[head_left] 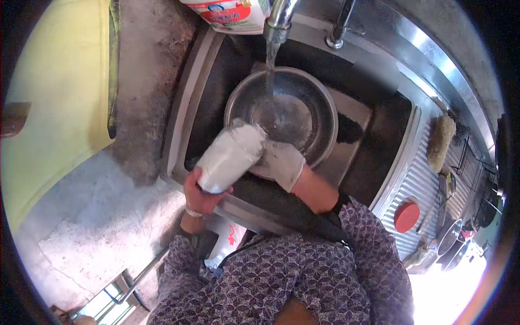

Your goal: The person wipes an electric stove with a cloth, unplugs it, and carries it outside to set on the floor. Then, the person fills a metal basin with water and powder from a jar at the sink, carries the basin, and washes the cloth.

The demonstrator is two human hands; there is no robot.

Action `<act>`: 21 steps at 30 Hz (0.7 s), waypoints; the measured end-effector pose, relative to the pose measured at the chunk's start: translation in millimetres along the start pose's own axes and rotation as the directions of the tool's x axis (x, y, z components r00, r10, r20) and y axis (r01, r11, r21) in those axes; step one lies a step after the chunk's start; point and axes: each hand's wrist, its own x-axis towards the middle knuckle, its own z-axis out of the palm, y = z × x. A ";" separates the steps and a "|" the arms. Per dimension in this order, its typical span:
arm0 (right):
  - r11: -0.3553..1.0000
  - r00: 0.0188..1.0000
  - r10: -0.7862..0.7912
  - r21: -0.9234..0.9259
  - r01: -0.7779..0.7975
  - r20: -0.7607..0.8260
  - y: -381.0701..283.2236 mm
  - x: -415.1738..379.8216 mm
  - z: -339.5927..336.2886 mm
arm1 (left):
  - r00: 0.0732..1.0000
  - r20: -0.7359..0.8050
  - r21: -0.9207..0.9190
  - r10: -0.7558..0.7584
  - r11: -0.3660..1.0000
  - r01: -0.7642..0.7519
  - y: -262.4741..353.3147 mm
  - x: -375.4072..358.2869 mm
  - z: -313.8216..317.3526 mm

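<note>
A jar with whitish contents or walls is tilted over the near left rim of a metal basin. My left hand is wrapped round the jar's lower end. In a pale glove, my right hand is beside the jar's upper end, over the basin's near edge; its fingertips are hidden, so I cannot make out whether they hold anything. Water runs from the faucet into the basin, which stands in the dark sink.
A white and red tub stands behind the sink's back left edge. On the ribbed drainboard at the right lie a red lid and a brownish sponge or loofah. A pale yellow surface is at the far left.
</note>
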 end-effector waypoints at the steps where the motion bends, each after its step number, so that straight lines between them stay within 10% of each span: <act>1: 0.981 0.999 -0.037 -0.190 0.043 0.034 -36.5 -1.5 -10.1 | 0.996 -0.090 0.035 -0.015 0.999 0.018 3.2 1.2 3.0; 3: 0.932 0.997 -0.026 -0.360 0.052 0.077 -50.6 -10.1 -9.1 | 0.996 -0.078 -0.068 -0.040 0.997 0.035 3.4 -10.4 8.1; 9: 0.948 0.997 0.082 0.309 -0.073 -0.015 8.9 -3.4 11.1 | 0.996 -0.091 0.046 -0.024 0.999 0.028 9.7 -7.6 7.2; 11: 0.735 0.975 -0.037 -0.656 0.174 0.217 -33.7 -10.2 -4.0 | 0.991 -0.137 0.071 0.006 0.997 0.004 7.7 -14.5 10.7; 12: 0.742 0.975 -0.022 -0.650 0.164 0.222 -45.9 -15.5 -2.6 | 0.995 -0.104 0.036 0.007 0.999 -0.003 5.7 -17.9 8.0; 13: 0.953 0.968 0.230 0.178 -0.244 0.096 -56.4 -13.9 -1.7 | 0.998 -0.057 0.003 0.022 1.000 -0.022 6.0 -17.1 7.4; 14: 0.322 0.863 0.457 0.865 -0.384 0.214 -64.4 -9.9 -2.0 | 0.998 -0.053 0.002 0.028 1.000 -0.028 6.9 -16.5 10.0; 15: 0.323 0.865 0.454 0.865 -0.384 0.214 -70.0 -7.0 -4.7 | 0.997 -0.013 -0.008 0.072 0.997 -0.072 6.9 -18.1 13.9; 17: 0.941 0.954 0.275 0.168 -0.293 0.118 -75.3 -9.8 -9.9 | 0.994 0.011 -0.024 0.105 0.994 -0.105 3.4 -19.3 1.2; 19: 0.967 0.963 0.217 0.100 -0.234 0.157 -1.9 -19.5 7.1 | 0.987 0.080 0.027 -0.137 0.990 0.136 5.2 -3.9 -31.2; 21: 0.986 0.973 0.154 0.033 -0.162 0.170 3.3 -11.1 5.7 | 0.981 -0.194 0.093 0.022 0.996 -0.004 3.6 -11.2 7.9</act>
